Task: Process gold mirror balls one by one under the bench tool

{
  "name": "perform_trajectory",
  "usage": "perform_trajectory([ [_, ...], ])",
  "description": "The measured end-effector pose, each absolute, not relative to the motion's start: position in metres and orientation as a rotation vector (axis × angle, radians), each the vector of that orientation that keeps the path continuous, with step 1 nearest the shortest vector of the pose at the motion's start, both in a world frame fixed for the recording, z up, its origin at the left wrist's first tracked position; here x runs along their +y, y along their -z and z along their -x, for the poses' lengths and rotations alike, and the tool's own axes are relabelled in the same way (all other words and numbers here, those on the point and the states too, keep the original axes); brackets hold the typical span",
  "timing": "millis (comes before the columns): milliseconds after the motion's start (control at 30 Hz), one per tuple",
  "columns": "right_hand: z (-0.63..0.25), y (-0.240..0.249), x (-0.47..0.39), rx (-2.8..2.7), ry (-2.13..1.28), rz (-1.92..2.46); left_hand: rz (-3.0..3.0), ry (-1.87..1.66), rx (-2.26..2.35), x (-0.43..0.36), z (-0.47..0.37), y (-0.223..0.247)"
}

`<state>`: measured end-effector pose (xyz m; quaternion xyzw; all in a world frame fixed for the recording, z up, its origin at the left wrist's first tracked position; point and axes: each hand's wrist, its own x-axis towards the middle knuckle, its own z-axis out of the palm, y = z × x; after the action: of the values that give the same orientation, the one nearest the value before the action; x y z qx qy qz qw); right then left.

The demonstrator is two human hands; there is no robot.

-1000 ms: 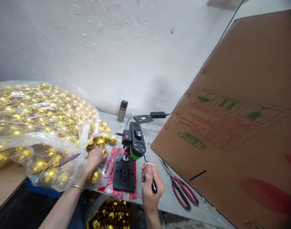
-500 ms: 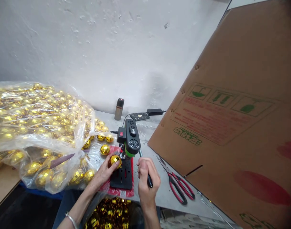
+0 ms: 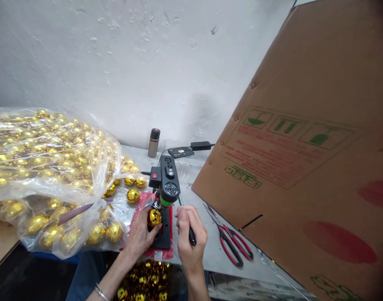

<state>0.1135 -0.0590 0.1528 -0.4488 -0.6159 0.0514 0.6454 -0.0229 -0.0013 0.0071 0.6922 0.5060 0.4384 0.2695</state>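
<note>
A small bench drill press [image 3: 169,179], black with a green ring, stands on a black slotted base [image 3: 164,239]. Under its chuck, my left hand [image 3: 140,234] grips a gold mirrored ball [image 3: 154,217] between thumb and fingers. The ball sits just below the chuck; whether the bit touches it I cannot tell. My right hand [image 3: 191,234] is closed around the black-gripped feed lever [image 3: 192,237] on the press's right side. Red plastic [image 3: 145,200] lies beneath the base. A few loose gold balls [image 3: 133,195] rest on the table left of the press.
A clear bag [image 3: 53,154] full of gold balls fills the left side. Red-and-black scissors [image 3: 230,244] lie at right beside a big cardboard box [image 3: 291,138]. Behind the press stand a spray can [image 3: 153,143] and a power adapter [image 3: 201,145]. More gold balls [image 3: 144,280] are below the table edge.
The ball in my left hand has moved slightly right and down, under the chuck. My right hand keeps its hold on the lever. The whole view has shifted a little.
</note>
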Motion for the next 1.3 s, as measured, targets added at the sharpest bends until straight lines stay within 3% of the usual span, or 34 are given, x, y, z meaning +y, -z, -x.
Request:
perform_trajectory([
  [600, -0.111, -0.154, -0.063, -1.368, -0.110, 1.026, -1.842, -1.154, 1.350, -0.004, 0.013, 0.004],
  [933, -0.108, -0.109, -0.054, -1.359, 0.088, 0.913, -1.876, -1.226, 1.330, -0.004, 0.010, 0.014],
  [1300, -0.105, -0.087, -0.052, -1.249, 0.041, 0.930, -1.853, -1.186, 1.329, -0.005, 0.009, 0.010],
])
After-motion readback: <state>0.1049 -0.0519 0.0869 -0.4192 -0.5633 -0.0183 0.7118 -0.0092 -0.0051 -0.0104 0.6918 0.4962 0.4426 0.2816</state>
